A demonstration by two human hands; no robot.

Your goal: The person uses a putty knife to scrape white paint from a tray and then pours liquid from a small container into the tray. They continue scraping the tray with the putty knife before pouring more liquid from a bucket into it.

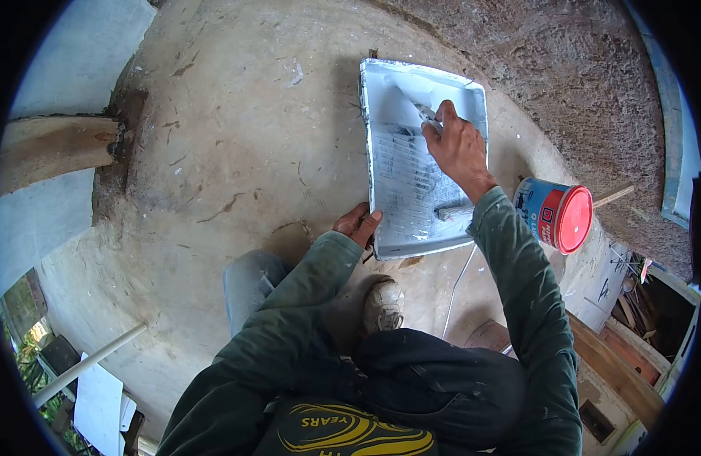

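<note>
A paint tray with white paint and a ribbed slope lies on the floor in front of me. My left hand grips its near left edge, thumb on the rim and fingers partly hidden underneath. My right hand is over the tray's far half, closed around a paint-smeared putty knife. The knife's blade points to the far left and rests at the white paint in the deep end. A paint roller lies on the ribbed slope near my right sleeve, which partly covers it.
A paint bucket with a red lid stands right of the tray, beside my right forearm. My shoe is just below the tray. A rough wall rises at upper right. A wooden plank and a pale pole are farther out.
</note>
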